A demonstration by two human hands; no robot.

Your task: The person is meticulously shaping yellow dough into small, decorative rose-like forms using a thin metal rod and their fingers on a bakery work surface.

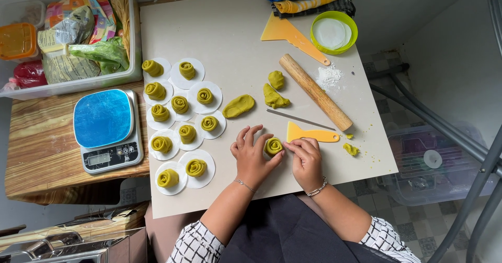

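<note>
A green rolled dough spiral (273, 146) rests on the white board (235, 48) between both hands. My left hand (251, 157) cups its left side with the fingers curled over it. My right hand (306, 160) pinches its right side. To the left lie several finished green dough rolls (180, 104), each on a round white paper disc. Three unshaped green dough lumps (239, 106) lie beyond my hands. A yellow scraper (312, 134) lies just right of the spiral.
A wooden rolling pin (315, 91), a thin metal stick (300, 119), a second yellow scraper (293, 34), a green bowl of paper discs (333, 31) and a flour heap (329, 76) lie on the board's right. A blue-topped kitchen scale (107, 129) and a food-filled plastic bin (73, 38) stand left.
</note>
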